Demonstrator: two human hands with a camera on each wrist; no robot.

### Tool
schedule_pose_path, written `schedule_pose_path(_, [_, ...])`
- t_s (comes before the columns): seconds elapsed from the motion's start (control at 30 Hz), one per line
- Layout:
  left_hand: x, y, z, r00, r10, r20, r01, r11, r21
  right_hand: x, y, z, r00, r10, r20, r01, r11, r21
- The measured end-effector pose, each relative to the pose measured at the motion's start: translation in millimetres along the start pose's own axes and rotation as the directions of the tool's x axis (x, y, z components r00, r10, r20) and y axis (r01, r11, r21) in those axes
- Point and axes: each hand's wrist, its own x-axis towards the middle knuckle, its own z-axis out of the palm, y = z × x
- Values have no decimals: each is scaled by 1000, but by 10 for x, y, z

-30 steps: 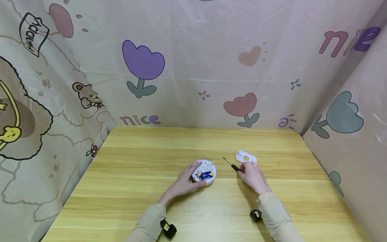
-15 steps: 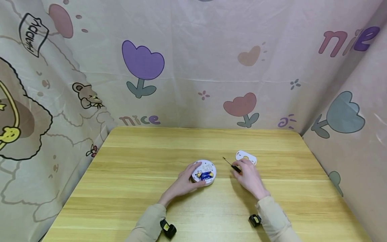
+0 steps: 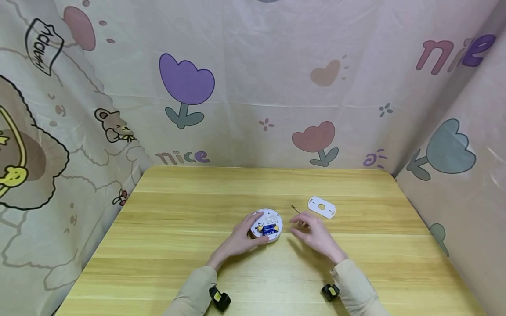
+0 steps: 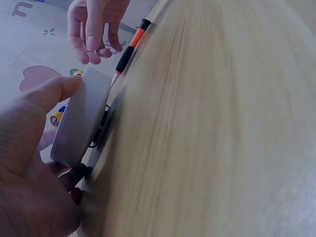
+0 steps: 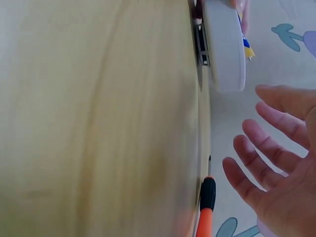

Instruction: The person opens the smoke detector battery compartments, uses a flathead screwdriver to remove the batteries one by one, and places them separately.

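Observation:
My left hand point(image 3: 237, 239) grips a round white device point(image 3: 272, 218), which looks like a smoke detector, by its rim. A blue and yellow battery point(image 3: 270, 229) shows in its upward face. In the left wrist view the device's side point(image 4: 81, 118) is tilted, with a dark bracket beneath it. My right hand point(image 3: 316, 237) hovers to the right of the device, fingers loosely spread and holding nothing. A screwdriver point(image 4: 126, 58) with a black and orange handle lies on the table; in the head view the right hand hides its handle, leaving only the shaft tip visible.
A white oblong plate point(image 3: 327, 210) with a round hole lies behind the right hand. The wooden table point(image 3: 178, 210) ends at a printed cloth backdrop point(image 3: 245, 66). Black wrist cameras point(image 3: 220, 299) sit by both sleeves.
My right hand has let go of the screwdriver, which now lies on the table, and has moved left toward the device, uncovering the white plate. My left hand and the device have stayed put.

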Motion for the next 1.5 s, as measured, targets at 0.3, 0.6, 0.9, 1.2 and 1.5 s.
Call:
schedule_pose_path(0.3, [-1,-1,-3,1000,-2,5,2,1000,-9,28,-60,95,999,-39,17,38,999,36])
schedule_pose_path(0.6, [3,0,3,1000,20,2,-20,1000,-17,56,-117,116,997,-37,65,37,999,4])
schedule_pose_path(0.9, [-1,5,-5,1000,14,9,-14,1000,-9,82,-150,175,990,-49,129,53,998,-23])
schedule_pose_path(1.2, [-7,11,-2,1000,20,6,-20,1000,-7,101,-168,196,988,-40,146,47,998,-45])
schedule_pose_path(1.5, [0,33,8,1000,23,0,-23,999,24,159,-187,212,989,-37,140,42,998,-35])
